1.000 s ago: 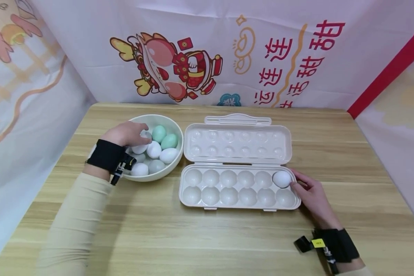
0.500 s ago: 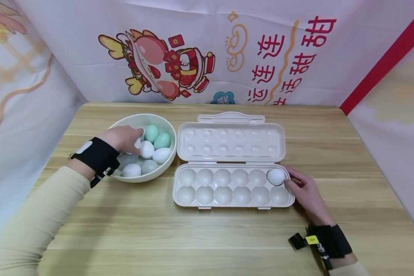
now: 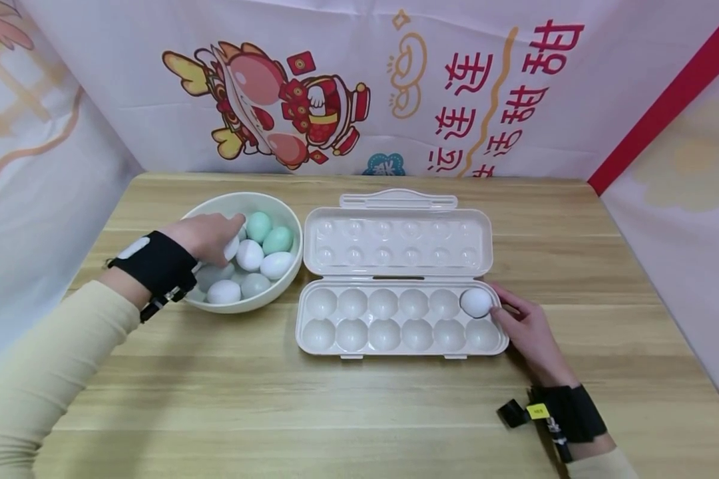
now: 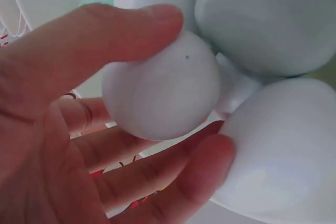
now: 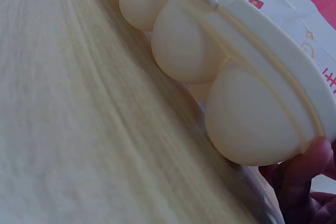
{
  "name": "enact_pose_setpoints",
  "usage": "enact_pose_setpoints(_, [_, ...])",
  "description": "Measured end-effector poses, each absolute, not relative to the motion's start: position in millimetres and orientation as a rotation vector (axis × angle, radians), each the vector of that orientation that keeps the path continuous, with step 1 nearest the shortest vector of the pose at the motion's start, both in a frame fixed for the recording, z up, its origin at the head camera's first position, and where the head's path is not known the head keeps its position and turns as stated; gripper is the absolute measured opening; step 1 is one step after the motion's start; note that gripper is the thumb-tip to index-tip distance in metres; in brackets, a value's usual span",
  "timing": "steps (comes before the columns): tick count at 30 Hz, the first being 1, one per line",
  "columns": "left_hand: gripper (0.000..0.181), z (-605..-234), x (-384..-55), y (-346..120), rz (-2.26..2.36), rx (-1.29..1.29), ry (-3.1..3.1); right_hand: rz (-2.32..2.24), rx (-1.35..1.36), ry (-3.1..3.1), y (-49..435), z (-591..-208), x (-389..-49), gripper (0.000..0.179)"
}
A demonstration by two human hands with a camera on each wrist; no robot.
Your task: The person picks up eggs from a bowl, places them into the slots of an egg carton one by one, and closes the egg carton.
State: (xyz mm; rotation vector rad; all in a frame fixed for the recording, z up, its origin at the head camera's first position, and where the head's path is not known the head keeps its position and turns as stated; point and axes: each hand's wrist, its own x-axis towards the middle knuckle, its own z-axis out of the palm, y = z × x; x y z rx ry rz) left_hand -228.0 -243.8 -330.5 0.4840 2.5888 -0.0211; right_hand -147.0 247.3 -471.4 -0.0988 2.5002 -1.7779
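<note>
Inside a cream bowl (image 3: 271, 297) of white, grey-white and mint-green eggs, my left hand (image 3: 202, 237) holds a white egg (image 4: 163, 95) between thumb and fingers, as the left wrist view shows. Another white egg (image 4: 286, 153) lies close by its fingertips. To the bowl's right an egg carton (image 3: 395, 352) with its lid (image 3: 487, 243) folded back lies on the table. One white egg (image 3: 476, 303) sits in its back right cup. At the carton's right end my right hand (image 3: 533, 336) grips the rim, thumb on the edge; its other fingers are partly hidden.
The wooden table (image 3: 359, 419) reaches forward to a printed cloth backdrop (image 3: 329, 26). Two mint-green eggs (image 3: 277, 240) lie at the bowl's back right. The bowl stands close to the carton's left end. The carton's other cups hold no eggs.
My left hand has taken hold of a white egg in the bowl and drawn slightly left, its forearm swinging outward. My right hand stays on the carton. The head view has shifted a little.
</note>
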Motion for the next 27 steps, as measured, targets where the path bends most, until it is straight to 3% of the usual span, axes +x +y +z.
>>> enact_pose_setpoints(8, [0.05,-323.0,-235.5,-238.3,0.014,0.612,2.558,-1.754,-0.076,2.482,247.6,-470.3,-147.8,0.043])
enact_pose_setpoints(20, [0.054,-306.2,-242.3,-214.6,0.049,0.643,2.567,-1.802,-0.104,2.474,249.3,-470.9,-147.9,0.042])
enact_pose_setpoints(27, [0.074,-299.3,-244.2,-201.9,0.025,0.655,2.553,-1.786,-0.098,2.469,249.2,-469.5,-148.6,0.043])
